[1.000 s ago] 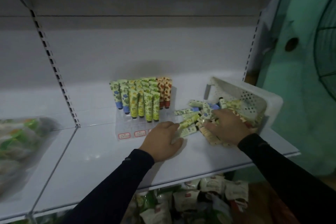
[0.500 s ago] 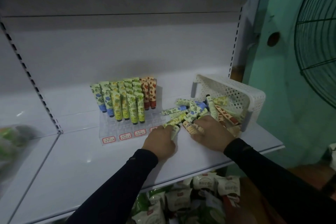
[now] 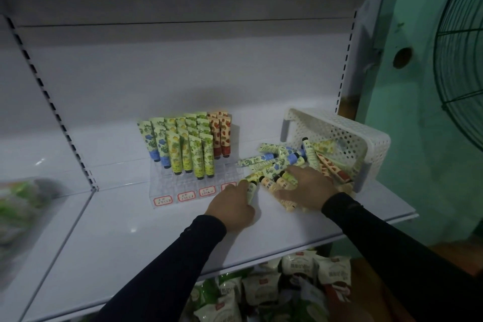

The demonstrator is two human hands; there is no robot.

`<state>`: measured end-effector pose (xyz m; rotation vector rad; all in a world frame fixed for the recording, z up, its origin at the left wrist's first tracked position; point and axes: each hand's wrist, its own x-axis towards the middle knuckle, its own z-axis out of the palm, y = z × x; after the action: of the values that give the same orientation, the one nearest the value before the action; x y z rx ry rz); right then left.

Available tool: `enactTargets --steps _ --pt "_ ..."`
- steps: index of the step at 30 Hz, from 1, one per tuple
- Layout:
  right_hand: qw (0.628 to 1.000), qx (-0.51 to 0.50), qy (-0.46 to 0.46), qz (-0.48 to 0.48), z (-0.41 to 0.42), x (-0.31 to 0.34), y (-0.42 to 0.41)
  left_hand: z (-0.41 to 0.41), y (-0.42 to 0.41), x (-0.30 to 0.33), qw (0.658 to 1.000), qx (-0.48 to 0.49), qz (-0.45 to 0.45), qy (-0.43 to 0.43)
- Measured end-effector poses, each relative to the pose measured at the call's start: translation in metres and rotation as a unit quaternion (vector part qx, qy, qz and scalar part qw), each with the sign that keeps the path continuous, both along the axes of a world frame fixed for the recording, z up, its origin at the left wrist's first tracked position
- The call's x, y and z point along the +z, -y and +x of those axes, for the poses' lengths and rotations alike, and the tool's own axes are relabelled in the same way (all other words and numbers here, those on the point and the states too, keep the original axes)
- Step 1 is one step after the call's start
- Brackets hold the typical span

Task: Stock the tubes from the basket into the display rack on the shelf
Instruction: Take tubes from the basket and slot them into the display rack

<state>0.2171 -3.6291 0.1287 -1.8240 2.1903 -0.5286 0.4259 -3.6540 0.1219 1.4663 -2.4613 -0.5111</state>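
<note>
The left hand (image 3: 231, 205) is gripping a yellow-green printed plastic tube (image 3: 251, 189) just right of the clear acrylic display rack (image 3: 183, 185), its long axis running up and slightly right, away from the person, while the right hand (image 3: 304, 187) is lying with fingers spread flat on the loose tubes (image 3: 274, 162) spilling from the tipped white perforated basket (image 3: 339, 133).

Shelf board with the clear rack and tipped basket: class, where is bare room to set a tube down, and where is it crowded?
Bare white shelf board lies left of the left hand and in front of the clear tiered display rack. Another strip runs behind, between rack and tipped white perforated basket. Crowded: the heap of loose printed tubes spilling from the basket, under the right hand.
</note>
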Motion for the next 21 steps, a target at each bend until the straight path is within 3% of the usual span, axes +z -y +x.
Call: enactTargets --steps 6,17,19,21 --pt "0.996 -0.009 0.08 0.037 0.007 0.001 0.003 0.0 -0.003 0.005 0.997 0.007 0.021 -0.075" --pt "0.996 0.03 0.079 -0.019 0.013 0.019 0.002 0.01 -0.007 0.009 0.989 0.017 0.038 -0.139" --pt "0.988 0.023 0.137 -0.064 0.014 0.026 0.001 0.01 -0.008 0.01 0.976 0.035 0.064 -0.207" --pt "0.97 0.026 0.226 -0.088 0.018 0.035 0.0 0.008 -0.009 0.014 0.934 0.065 0.128 -0.326"
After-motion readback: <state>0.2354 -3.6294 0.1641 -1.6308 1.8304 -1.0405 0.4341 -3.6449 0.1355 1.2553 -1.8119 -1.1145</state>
